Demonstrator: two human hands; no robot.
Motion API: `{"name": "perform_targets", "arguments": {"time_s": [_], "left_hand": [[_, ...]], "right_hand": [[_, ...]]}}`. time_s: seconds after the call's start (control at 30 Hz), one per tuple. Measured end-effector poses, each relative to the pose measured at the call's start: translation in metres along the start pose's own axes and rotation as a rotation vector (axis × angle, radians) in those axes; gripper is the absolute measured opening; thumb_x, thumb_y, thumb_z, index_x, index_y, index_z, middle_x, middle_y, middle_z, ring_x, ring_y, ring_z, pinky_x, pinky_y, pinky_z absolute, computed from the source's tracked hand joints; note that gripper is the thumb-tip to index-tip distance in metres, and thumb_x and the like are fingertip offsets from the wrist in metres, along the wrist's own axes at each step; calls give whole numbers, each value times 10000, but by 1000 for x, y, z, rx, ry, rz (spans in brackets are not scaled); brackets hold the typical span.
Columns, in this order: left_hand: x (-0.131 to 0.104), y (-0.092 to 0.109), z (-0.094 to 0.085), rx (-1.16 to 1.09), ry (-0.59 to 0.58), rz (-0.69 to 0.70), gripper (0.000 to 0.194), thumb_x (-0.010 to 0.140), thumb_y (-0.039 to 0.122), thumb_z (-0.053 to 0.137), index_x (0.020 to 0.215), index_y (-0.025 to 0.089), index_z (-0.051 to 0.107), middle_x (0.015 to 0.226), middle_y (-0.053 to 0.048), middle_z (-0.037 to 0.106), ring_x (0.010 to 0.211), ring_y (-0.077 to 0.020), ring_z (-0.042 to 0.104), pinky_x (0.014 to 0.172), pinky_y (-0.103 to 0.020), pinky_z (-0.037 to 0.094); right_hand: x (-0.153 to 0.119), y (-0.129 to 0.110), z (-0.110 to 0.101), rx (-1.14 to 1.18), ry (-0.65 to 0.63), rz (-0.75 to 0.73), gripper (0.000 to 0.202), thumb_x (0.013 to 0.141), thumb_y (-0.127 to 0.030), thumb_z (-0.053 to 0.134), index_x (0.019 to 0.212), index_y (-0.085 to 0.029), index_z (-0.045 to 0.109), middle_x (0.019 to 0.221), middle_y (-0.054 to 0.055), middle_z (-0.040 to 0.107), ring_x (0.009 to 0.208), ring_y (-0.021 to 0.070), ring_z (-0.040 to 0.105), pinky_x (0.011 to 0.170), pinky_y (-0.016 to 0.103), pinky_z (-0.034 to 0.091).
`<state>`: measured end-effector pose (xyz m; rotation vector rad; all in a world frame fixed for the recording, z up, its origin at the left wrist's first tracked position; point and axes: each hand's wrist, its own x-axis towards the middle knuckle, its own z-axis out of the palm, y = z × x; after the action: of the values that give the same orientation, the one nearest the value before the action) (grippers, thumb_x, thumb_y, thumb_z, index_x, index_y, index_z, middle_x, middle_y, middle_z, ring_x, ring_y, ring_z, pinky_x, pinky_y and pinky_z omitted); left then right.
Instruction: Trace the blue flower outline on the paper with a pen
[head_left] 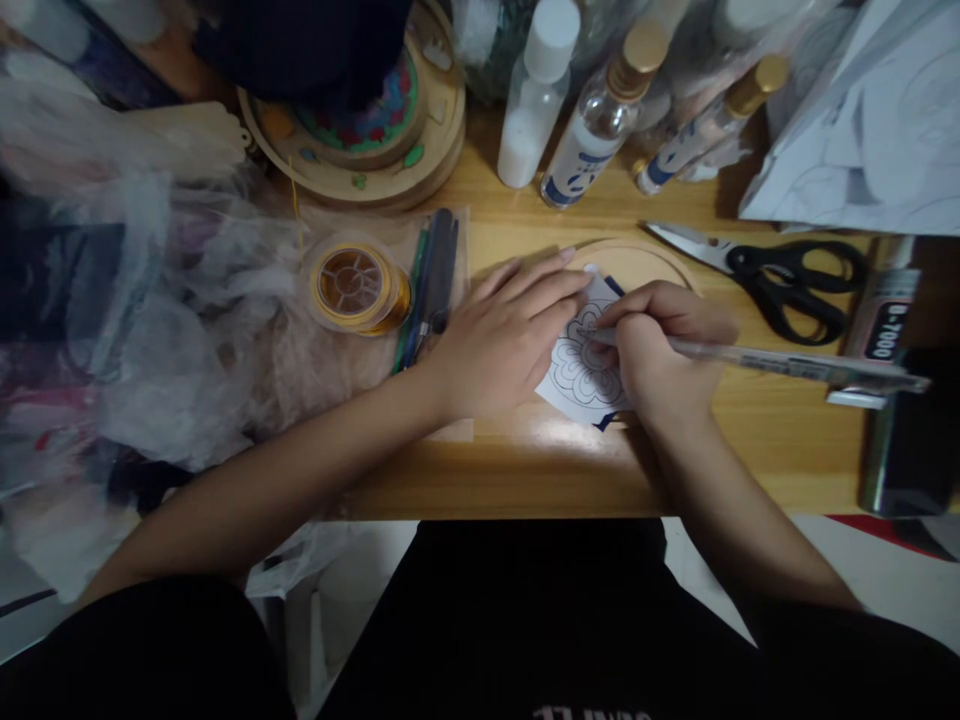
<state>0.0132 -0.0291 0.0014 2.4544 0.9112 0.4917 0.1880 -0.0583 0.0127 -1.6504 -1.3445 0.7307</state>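
Observation:
A white paper (574,395) with a printed flower pattern lies over dark blue material, on a round pale wooden piece (637,255). My left hand (506,335) rests flat on the paper's left side, fingers stretched out toward its upper edge. In my right hand (664,350) is a slim pen (765,357), its tip on or just over the flower drawing and its long barrel reaching out to the right. Only a corner and an edge of the blue material show; my hands hide part of the round piece.
Black-handled scissors (795,280) and a B-7000 glue tube (889,310) lie at right. Bottles (589,130) stand behind. On the left are a spool of golden thread (356,285), pens (435,275) and crumpled plastic bags (195,340). A round wooden box (435,165) is at back.

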Motion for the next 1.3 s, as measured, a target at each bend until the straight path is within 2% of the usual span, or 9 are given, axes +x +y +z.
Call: {"name": "perform_targets", "arguments": {"time_s": [0.53,0.83,1.0,1.3], "left_hand": [[-1,0,1,15,13,17,422,943,71,442,1328,113,610,1510,-128,577,1513,-278,420,1229,-491,348],[-1,0,1,40,18,27,417,946,89,449,1333,91,605,1511,-133,575,1509,-285,423,1232,-474,345],[0,-1,1,34,-5,12,417,951,102,439,1333,123,605,1521,-120,567,1519,-279,408,1233,-486,336],[-1,-1,2,32,8,16,409,950,96,439,1320,121,612,1521,-118,567,1516,-280,413,1233,-476,339]], "right_hand": [[1,-1,0,-49,5,0,182,664,-126,504,532,-238,560,499,-32,558,493,122,518,465,256,373],[1,-1,-1,-11,4,-15,200,687,-108,504,537,-227,562,511,-36,570,485,119,523,493,263,407],[1,0,-1,-4,3,-28,201,687,-106,502,539,-228,562,514,-39,573,484,122,525,486,267,407],[-2,-1,-2,8,-13,20,239,705,-75,496,532,-235,539,512,-34,558,482,115,507,473,267,395]]}}
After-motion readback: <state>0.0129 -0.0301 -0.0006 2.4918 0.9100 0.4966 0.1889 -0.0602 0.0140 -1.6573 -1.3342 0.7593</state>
